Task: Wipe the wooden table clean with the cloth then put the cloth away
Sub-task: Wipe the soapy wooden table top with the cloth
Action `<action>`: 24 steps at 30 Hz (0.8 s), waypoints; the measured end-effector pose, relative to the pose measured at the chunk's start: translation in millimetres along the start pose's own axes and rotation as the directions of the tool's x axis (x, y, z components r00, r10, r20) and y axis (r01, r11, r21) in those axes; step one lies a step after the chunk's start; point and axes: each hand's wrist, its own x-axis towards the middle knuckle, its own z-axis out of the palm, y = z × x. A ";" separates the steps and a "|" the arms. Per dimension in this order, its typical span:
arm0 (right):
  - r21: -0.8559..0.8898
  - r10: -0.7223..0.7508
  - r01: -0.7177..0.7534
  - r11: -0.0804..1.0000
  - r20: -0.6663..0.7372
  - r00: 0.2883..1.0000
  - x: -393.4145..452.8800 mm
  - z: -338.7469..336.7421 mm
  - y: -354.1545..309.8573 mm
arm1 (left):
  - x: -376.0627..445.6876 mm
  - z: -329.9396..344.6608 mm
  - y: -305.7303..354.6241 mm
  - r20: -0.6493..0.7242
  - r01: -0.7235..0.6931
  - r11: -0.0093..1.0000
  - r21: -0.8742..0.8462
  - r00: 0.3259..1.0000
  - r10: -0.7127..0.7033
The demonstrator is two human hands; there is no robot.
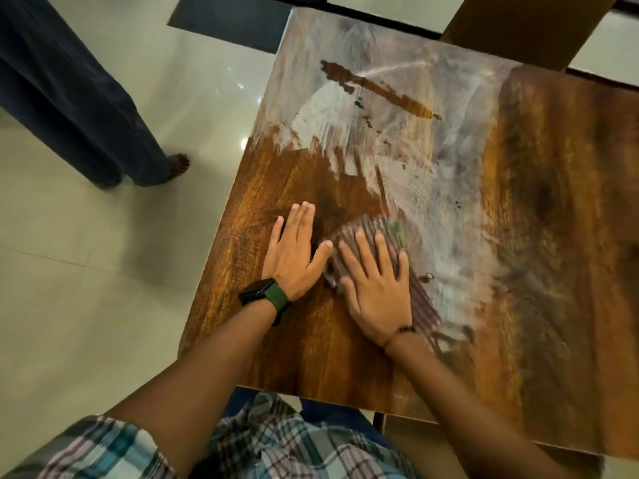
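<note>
From the head camera, a square brown wooden table [304,340] fills the middle and right of the view, much of its top smeared with pale whitish streaks, while the part nearest its left edge shows bare dark wood. A striped, dull red-and-grey cloth [373,229] lies flat on the table, at the border between the bare wood and the pale smear. The right hand [375,288] lies palm down on the cloth with its fingers spread and straight, pressing it to the table. The left hand [294,250] rests flat on bare wood just left of the cloth, fingers straight and close together, its thumb touching the cloth's edge. A black watch with a green strap [264,295] sits on the left wrist. A dark wet streak [377,86] crosses the far part of the table. Left of the table, on the pale tiled floor [86,271], stands another person's bare foot [179,164] under dark trousers.
</note>
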 end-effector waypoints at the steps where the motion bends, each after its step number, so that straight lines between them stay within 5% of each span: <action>1: -0.010 0.003 -0.003 1.000 -0.009 1.000 -31.2 5.1 2.6 | -0.3 0.8 0.8 -0.011 -0.002 1.000 0.014 1.000 0.002; 6: -0.024 -0.022 0.021 0.999 -0.009 1.000 -59.6 10.6 11.3 | -10.0 3.2 18.9 -0.113 -0.102 0.987 -0.122 0.990 0.088; 17: 0.055 0.262 -0.262 0.964 0.008 0.965 123.3 -29.1 85.3 | -24.1 16.4 39.5 0.035 -0.218 0.974 -0.068 0.975 0.221; 24: 0.020 0.131 -0.130 0.991 -0.015 0.991 -22.8 -5.7 38.0 | 5.3 22.5 54.9 0.050 -0.210 0.972 -0.106 0.975 0.216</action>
